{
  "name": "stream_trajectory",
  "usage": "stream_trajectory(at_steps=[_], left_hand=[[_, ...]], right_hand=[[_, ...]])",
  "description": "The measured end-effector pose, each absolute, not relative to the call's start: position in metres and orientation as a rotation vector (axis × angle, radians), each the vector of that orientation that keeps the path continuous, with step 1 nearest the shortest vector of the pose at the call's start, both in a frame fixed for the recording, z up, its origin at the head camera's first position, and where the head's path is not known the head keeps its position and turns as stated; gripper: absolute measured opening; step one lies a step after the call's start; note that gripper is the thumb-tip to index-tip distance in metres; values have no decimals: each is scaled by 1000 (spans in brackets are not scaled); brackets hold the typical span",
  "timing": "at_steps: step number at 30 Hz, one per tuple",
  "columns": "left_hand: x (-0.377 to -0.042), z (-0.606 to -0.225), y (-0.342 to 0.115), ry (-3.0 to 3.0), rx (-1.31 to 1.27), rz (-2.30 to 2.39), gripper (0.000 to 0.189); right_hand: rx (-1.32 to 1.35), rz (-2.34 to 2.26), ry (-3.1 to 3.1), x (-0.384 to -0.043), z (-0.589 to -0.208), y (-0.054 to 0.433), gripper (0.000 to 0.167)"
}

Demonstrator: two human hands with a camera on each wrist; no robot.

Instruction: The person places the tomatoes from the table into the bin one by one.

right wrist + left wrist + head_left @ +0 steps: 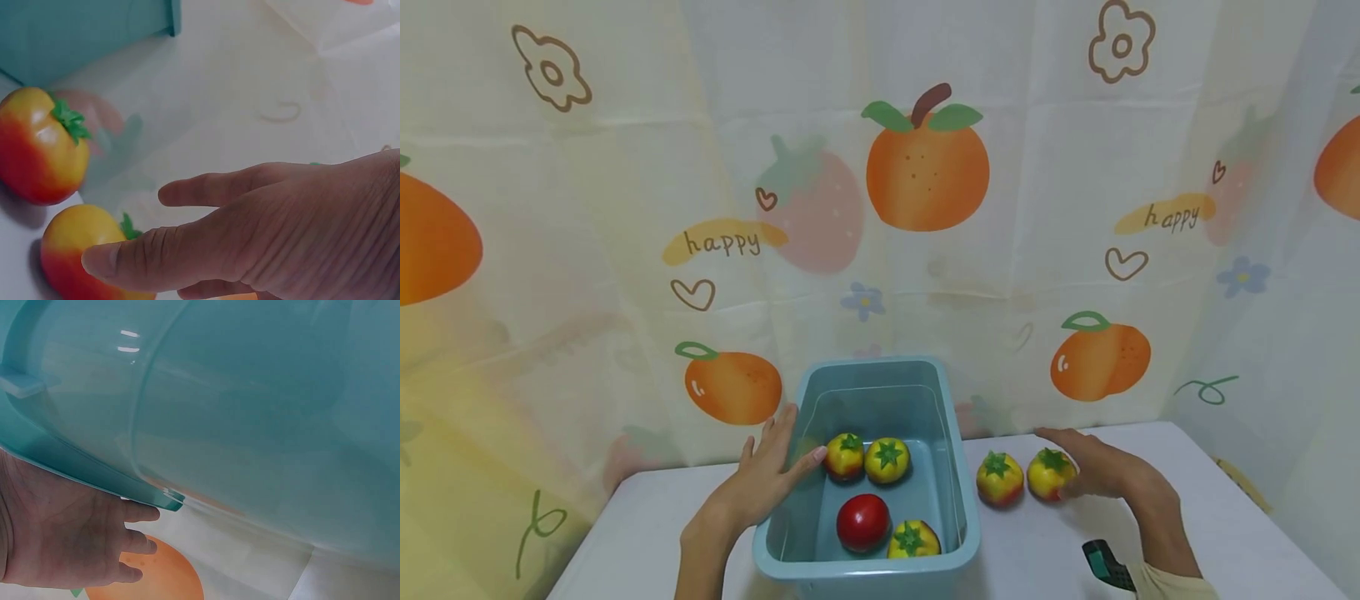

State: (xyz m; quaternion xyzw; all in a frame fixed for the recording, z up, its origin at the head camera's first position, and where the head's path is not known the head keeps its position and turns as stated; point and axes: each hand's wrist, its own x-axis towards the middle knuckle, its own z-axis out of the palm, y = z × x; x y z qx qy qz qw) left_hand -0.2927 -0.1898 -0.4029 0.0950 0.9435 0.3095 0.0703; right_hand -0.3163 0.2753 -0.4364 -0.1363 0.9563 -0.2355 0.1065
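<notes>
A blue-grey plastic bin stands on the table. My left hand lies over its left rim, thumb on the inner side and the other fingers extended; in the left wrist view, the palm sits against the rim's outside. At the right, my right hand is spread around a yellow-and-red fruit with a green leafy top. The right wrist view has the thumb across this fruit, fingers extended; firm contact cannot be told. A similar fruit sits between it and the bin.
Inside the bin are a smooth red fruit and yellow fruits with green tops, two at mid-bin and one near the front wall. A white table bears everything. Behind hangs a fruit-printed curtain.
</notes>
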Motion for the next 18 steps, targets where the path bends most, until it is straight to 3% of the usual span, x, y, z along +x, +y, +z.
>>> stream_trajectory(at_steps=[18], left_hand=[[-293, -403, -190, 2816, 281, 946, 101]], right_hand=[[-248, -514, 2813, -328, -457, 277, 80]])
